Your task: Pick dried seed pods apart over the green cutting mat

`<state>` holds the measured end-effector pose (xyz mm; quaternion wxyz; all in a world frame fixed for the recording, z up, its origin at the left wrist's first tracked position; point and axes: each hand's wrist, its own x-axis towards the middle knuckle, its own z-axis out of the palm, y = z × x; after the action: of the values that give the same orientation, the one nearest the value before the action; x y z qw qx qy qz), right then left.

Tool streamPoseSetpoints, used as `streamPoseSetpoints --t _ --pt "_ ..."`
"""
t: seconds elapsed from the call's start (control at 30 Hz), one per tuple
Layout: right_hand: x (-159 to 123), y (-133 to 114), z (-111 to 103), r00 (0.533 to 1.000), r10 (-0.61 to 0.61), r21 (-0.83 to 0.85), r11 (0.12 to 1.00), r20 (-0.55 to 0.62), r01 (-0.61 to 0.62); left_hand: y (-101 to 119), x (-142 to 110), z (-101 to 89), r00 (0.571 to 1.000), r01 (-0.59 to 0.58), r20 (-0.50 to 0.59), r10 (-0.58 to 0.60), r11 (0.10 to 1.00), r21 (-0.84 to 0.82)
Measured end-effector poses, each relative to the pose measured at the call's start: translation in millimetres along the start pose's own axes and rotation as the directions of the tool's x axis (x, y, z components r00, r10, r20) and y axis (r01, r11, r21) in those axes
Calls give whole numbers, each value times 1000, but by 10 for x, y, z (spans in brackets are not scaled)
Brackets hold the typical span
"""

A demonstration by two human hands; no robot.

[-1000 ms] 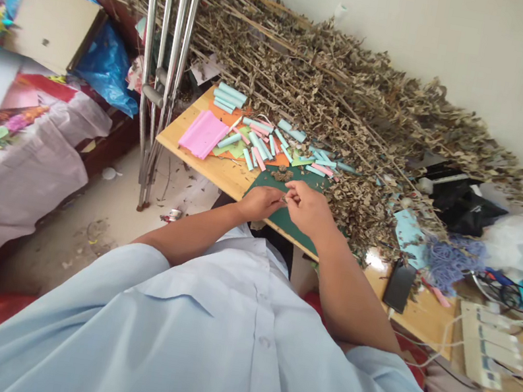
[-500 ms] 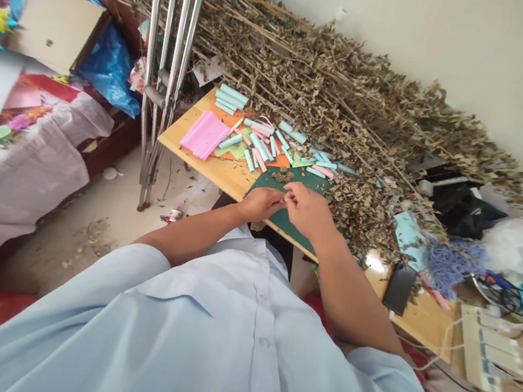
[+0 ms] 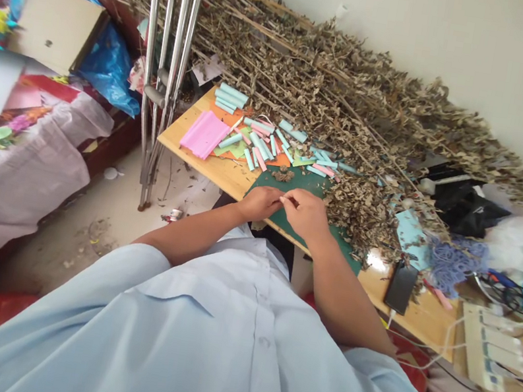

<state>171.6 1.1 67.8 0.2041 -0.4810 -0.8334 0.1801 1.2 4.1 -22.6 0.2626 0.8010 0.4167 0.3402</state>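
Observation:
Over the near edge of a green mat (image 3: 311, 181), my left hand (image 3: 260, 203) and my right hand (image 3: 305, 211) meet at the fingertips. Both are closed in a pinch, and whatever they hold is too small or too hidden to make out. Just beyond them lies a small heap of dry crumbled leaf (image 3: 282, 174). Behind it are several rolled paper tubes (image 3: 260, 145) in pale blue and pink, scattered over orange and green sheets. A pink folded sheet (image 3: 205, 134) lies at the table's left corner.
Bundles of dried leafy stalks (image 3: 340, 82) cover the table's back, along the wall. Metal crutches (image 3: 172, 67) stand left of the table. To the right are a phone (image 3: 400, 287), blue yarn (image 3: 456, 261) and a power strip (image 3: 484, 347) with cables.
My right hand and forearm have shifted slightly left and down, and its raised fingers have come lower against the left fingertips. My left hand stays about where it was.

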Motion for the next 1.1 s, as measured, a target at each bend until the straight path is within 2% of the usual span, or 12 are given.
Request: streamPoseSetpoints --t 0.1,0.3,0.43,0.63,0.73,0.8,1.1 --pt "-24 50 9 999 -39 8 999 -8 39 9 3 -6 1000 6 4 -6 1000 8" --pt "-145 182 40 977 -209 0 978 -42 209 29 3 -24 1000 1 14 -1 999 -38" --pt "-212 225 78 968 -247 -9 969 -55 247 19 -9 -12 1000 0 8 0 998 -57" --pt "-224 184 102 971 -212 62 974 -113 220 5 -13 1 1000 3 -27 -6 994 -110" --pt "-222 177 96 971 -131 129 979 -202 159 16 -7 -13 1000 25 -3 -25 998 -55" --pt "-222 189 97 972 -93 166 978 -215 130 20 -6 -18 1000 19 1 -19 1000 -15" --pt "-125 265 108 1000 -24 313 950 -5 24 -22 -13 -32 992 -115 59 113 993 36"
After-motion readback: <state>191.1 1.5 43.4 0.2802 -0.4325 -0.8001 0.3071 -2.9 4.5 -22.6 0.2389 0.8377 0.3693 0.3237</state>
